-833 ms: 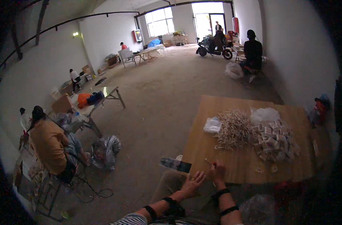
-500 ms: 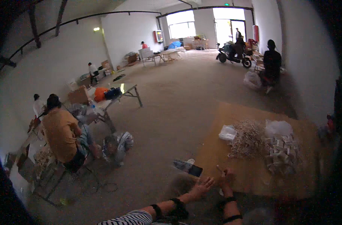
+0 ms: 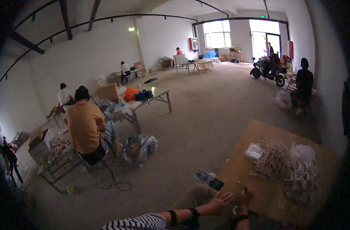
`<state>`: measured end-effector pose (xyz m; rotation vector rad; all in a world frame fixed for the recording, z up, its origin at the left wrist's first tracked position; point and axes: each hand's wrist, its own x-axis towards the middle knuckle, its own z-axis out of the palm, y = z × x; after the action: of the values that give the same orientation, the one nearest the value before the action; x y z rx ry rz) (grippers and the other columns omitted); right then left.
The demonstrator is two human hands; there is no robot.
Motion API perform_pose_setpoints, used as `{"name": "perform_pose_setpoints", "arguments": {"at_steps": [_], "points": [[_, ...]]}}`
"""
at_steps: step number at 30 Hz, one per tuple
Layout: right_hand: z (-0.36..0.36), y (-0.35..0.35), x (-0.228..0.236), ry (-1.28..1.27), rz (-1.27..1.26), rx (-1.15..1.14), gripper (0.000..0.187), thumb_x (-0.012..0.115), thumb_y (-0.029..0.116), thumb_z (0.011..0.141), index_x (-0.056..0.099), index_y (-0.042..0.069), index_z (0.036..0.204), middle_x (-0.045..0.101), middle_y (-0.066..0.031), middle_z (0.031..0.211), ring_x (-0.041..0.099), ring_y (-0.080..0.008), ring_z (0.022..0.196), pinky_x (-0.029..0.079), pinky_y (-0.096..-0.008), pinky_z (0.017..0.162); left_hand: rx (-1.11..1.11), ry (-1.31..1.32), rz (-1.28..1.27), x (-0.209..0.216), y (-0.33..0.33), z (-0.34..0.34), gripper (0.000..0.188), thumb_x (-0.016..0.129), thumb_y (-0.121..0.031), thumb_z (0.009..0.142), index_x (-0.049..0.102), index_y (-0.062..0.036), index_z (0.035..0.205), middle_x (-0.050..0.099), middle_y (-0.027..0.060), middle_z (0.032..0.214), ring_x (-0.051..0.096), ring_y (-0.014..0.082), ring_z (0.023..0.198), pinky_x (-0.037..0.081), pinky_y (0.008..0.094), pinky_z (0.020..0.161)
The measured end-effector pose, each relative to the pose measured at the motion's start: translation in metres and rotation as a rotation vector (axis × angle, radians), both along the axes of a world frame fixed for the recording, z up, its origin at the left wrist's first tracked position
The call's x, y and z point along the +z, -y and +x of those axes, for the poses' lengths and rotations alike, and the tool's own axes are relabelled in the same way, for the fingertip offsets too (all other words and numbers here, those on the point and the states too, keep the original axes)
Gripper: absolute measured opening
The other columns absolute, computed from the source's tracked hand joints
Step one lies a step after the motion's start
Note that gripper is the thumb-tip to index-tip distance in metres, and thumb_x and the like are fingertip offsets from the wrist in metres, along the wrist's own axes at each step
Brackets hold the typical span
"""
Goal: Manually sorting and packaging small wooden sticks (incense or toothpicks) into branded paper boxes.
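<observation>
Nearest the viewer, the left hand (image 3: 221,201) lies open by the near left corner of the table (image 3: 272,199), its fingers almost straight and nothing visible in its grasp. Beside it, over the same corner, the right hand (image 3: 244,196) is curled with the fingers closed around a small pale stick (image 3: 239,184), whose tip projects; blur hides its detail. A dark flat object (image 3: 209,180) juts beyond the table's left edge.

Farther in, a heap of small packets (image 3: 302,182) occupies the side toward the right edge. Next to it spreads a pile of thin pale sticks (image 3: 272,159), with a clear packet (image 3: 254,151) between this pile and the left edge. A translucent bag (image 3: 302,152) lies near the far right corner.

Beyond the table, a person in a tan top (image 3: 85,126) sits beside a filled plastic bag (image 3: 141,149) on the floor. In the distance, a motor scooter (image 3: 267,71) stands before a bright doorway (image 3: 265,26).
</observation>
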<state>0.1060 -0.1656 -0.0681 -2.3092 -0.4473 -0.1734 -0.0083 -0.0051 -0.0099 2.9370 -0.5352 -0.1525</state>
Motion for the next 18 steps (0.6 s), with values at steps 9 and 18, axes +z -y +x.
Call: {"name": "perform_pose_setpoints", "arguments": {"at_steps": [9, 18], "points": [[0.000, -0.004, 0.047, 0.093, -0.207, -0.056, 0.014, 0.057, 0.015, 0.090, 0.064, 0.005, 0.097, 0.067, -0.0135, 0.085, 0.064, -0.0318, 0.083, 0.049, -0.0414, 0.071, 0.013, -0.049, 0.159, 0.023, 0.011, 0.001, 0.124, 0.089, -0.031, 0.058, 0.018, -0.0030, 0.155, 0.016, 0.0158, 0.163, 0.013, 0.0364, 0.151, 0.018, 0.0694, 0.112], [0.018, -0.019, 0.044, 0.070, 0.022, -0.124, 0.010, 0.066, 0.013, 0.082, 0.065, 0.005, 0.088, 0.066, -0.0171, 0.084, 0.063, -0.0376, 0.084, 0.048, -0.0492, 0.075, 0.032, -0.036, 0.077, 0.011, 0.003, -0.003, 0.118, 0.085, -0.041, 0.065, 0.020, -0.0022, 0.155, 0.018, 0.0167, 0.162, 0.014, 0.0363, 0.151, 0.018, 0.0692, 0.112]]}}
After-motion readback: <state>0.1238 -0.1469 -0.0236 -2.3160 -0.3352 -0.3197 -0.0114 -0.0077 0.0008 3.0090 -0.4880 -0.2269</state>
